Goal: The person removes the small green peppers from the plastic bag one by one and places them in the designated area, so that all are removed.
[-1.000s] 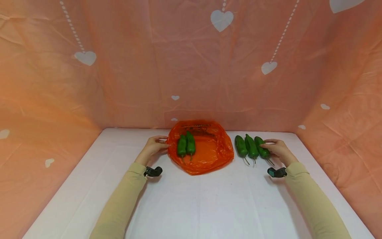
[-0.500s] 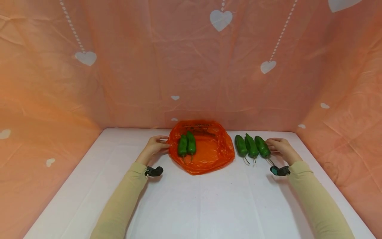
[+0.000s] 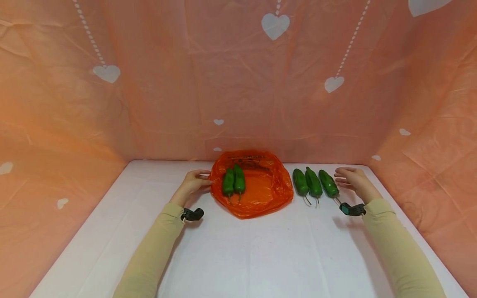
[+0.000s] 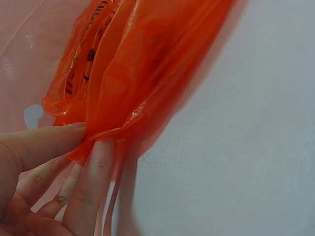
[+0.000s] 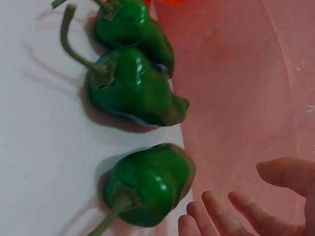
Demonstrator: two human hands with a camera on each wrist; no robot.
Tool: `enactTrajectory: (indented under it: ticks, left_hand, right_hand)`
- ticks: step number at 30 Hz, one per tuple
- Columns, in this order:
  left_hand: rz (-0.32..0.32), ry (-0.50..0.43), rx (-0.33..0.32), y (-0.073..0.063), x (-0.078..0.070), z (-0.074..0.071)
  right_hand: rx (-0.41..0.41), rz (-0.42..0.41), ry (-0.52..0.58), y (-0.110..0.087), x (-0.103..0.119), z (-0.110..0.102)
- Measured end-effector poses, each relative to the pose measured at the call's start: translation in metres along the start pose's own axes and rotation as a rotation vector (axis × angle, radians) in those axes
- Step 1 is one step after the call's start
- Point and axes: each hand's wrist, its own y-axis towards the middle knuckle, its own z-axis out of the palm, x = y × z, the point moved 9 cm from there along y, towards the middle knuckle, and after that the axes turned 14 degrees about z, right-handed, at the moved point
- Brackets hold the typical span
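1. Your right hand (image 3: 354, 179) has come off the rightmost of the three glossy green peppers (image 3: 328, 183) lined up on the white surface (image 3: 261, 248). A second ago it rested on that pepper; now it sits just beside it, apart, with a strip of bare surface between.

2. The fingers (image 5: 216, 216) of that hand are spread and relaxed, clamped on nothing. The right wrist view shows the nearest pepper (image 5: 147, 189) lying free, stem towards you.

3. The three peppers have not shifted: they lie side by side, just right of the crumpled orange plastic bag (image 3: 261, 186), not touching it.

4. Your left hand (image 3: 191, 182) has stayed where it was. Its fingers (image 4: 93, 172) and thumb pinch the bag's left edge (image 4: 103, 132), pinning it against the surface.

5. Two more green peppers (image 3: 233, 181) lie together on the bag's left half, unmoved.

6. My reading: the released pepper counts as set down, not picked up. With the bag held in place and the right hand free, three peppers are outside the bag and two on it.
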Motion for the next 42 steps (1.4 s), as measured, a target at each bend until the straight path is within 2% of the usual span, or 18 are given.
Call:
enactTrajectory:
  ticks: [6, 14, 22, 30, 42]
  left_hand:
    - [0.020, -0.040, -0.005, 0.001, -0.001, 0.001]
    - [0.009, -0.012, -0.007, 0.000, -0.001, 0.000]
    - [0.012, -0.002, 0.001, 0.000, -0.001, 0.000]
    - [0.017, 0.028, 0.006, -0.001, -0.002, 0.000]
    - [0.001, 0.012, 0.002, 0.000, -0.001, -0.001]
  right_hand:
    - [0.008, -0.057, 0.007, -0.004, 0.012, 0.000]
    - [0.068, -0.142, 0.012, -0.014, 0.034, 0.011]
    - [0.111, -0.127, 0.094, -0.012, 0.057, 0.038]
    - [0.198, -0.152, 0.125, -0.010, 0.075, 0.073]
    - [0.307, -0.194, 0.174, -0.010, 0.104, 0.118]
